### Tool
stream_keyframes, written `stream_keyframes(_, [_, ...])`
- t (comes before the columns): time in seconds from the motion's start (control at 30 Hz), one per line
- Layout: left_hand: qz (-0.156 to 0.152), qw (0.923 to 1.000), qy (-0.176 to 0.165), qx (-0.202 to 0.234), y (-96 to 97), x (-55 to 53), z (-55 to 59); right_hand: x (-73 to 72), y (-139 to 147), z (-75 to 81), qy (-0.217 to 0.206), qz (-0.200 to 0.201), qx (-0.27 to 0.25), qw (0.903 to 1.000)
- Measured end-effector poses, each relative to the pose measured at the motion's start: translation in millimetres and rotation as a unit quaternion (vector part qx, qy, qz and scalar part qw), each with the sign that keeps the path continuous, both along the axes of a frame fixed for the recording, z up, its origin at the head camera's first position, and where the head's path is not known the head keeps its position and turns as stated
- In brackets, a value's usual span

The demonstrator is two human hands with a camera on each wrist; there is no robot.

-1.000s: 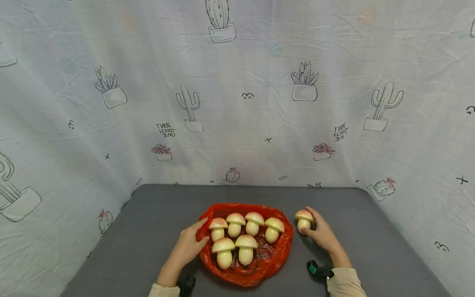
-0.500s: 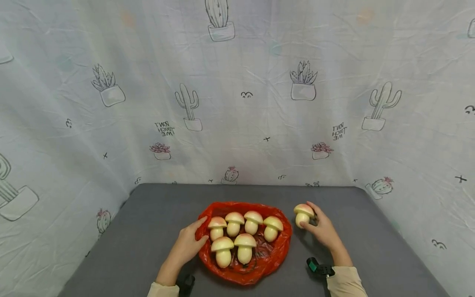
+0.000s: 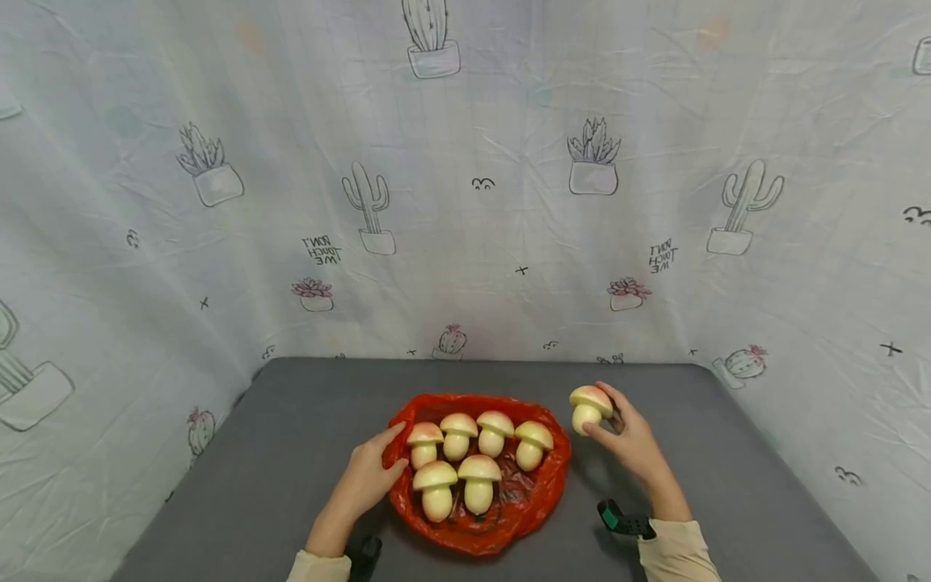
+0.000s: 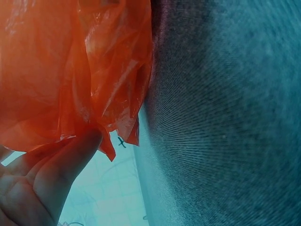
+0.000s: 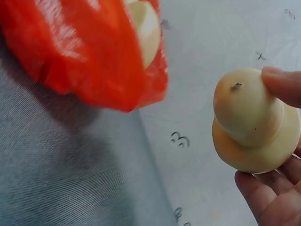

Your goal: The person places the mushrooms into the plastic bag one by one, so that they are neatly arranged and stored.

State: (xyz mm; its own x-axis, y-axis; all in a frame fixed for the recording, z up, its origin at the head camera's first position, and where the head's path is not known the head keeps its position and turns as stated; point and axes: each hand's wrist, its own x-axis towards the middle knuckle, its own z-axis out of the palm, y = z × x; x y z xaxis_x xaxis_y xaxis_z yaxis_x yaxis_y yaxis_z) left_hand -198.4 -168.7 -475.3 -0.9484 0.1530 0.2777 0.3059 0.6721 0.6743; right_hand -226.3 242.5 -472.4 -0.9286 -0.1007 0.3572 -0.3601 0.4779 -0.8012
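My right hand (image 3: pixel 633 439) holds a toy mushroom (image 3: pixel 587 407), pale yellow with a pinkish cap top, raised to the right of an open red plastic bag (image 3: pixel 476 546). In the right wrist view the thumb (image 5: pixel 284 85) presses the mushroom's stem and the other fingers support its cap from below. At the bag's left side, my left hand (image 3: pixel 366 477) pinches the rim between thumb and fingers, the fingers partly hidden by the plastic in the left wrist view. Inside the bag several similar mushrooms (image 3: pixel 436 495) stand in two rows.
Both hands and the bag are over a grey cloth-covered table (image 3: pixel 240 485). Behind and beside it hangs a white curtain (image 3: pixel 465 242) printed with cacti. A black strap device (image 3: pixel 624 521) is on the right wrist, another (image 3: pixel 364 558) on the left.
My right hand has lifted its mushroom off the table and brought it slightly left, toward the bag. The left hand keeps its hold on the bag's rim.
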Motion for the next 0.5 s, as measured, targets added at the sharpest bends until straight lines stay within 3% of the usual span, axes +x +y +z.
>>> stream_keyframes(0.3, [-0.002, 0.9988, 0.046, -0.015, -1.2, -0.2, -0.7, 7.8, -6, 17.5, 0.048, 0.025, -0.025, 0.9982])
stream_keyframes(0.5, [0.0, 1.0, 0.002, -0.002, -1.0, -0.9, 1.5, 12.5, -13, 24.1, 0.068, 0.044, -0.04, 0.9959])
